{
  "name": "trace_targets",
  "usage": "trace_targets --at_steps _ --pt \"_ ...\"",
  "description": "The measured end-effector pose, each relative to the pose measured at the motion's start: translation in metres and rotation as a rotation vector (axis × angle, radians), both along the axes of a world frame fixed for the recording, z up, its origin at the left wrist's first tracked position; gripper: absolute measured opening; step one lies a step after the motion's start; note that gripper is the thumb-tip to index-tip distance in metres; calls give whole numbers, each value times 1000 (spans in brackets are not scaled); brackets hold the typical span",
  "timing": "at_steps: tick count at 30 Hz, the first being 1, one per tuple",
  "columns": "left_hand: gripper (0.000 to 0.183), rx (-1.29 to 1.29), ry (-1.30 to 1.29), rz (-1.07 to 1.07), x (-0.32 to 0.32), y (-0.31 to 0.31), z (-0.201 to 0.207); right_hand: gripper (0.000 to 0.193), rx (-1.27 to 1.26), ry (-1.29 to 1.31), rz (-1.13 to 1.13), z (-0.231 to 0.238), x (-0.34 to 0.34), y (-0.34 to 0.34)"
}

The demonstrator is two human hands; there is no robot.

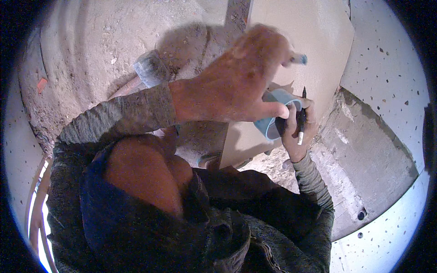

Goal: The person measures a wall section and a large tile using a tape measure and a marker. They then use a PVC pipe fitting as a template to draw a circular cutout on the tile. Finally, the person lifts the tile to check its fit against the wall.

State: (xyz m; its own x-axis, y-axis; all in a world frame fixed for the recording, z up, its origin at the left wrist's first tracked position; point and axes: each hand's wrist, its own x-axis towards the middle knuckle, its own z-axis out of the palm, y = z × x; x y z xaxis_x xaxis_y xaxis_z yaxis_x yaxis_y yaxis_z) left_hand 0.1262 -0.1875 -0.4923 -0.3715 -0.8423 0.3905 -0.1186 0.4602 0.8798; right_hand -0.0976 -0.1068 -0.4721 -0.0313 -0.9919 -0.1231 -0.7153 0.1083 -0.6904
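**Two hands on a blue ring over a tile**

Two hands meet at a short blue ring (pixel 278 119), a cut piece of pipe standing on edge against a beige tile (pixel 309 41). The left hand (pixel 232 86) reaches across from the left, fingers spread and slightly blurred, with its thumb pressed on the ring's rim; it touches the ring more than it clasps it. The right hand (pixel 298 129) comes up from below, curled around the ring's lower side, and also pinches a dark pen (pixel 302 116) with a white end, held upright with its tip pointing at the tile. Another small blue piece (pixel 300 58) shows just past the left fingertips; what it is cannot be told.

The tile lies tilted over rough grey mortar (pixel 91 54). A hammer (pixel 150 68) with a grey head and a reddish handle rests on the mortar, left of the left wrist. To the right runs a concrete step (pixel 364 150), and beyond it speckled white flooring (pixel 387 59). Both forearms wear grey knit sleeves (pixel 132 113).
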Motion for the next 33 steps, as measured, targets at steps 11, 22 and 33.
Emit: trace_targets --at_steps 11,22,33 --pt "67 267 -226 -398 -18 -21 11 12 -56 -36 5 4 2 -1" --pt "80 318 -226 -390 -17 -21 9 13 -68 -105 -11 1 0 2" --pt "88 330 -205 -373 -16 -18 3 12 -48 -71 -22 -2 -1 4"
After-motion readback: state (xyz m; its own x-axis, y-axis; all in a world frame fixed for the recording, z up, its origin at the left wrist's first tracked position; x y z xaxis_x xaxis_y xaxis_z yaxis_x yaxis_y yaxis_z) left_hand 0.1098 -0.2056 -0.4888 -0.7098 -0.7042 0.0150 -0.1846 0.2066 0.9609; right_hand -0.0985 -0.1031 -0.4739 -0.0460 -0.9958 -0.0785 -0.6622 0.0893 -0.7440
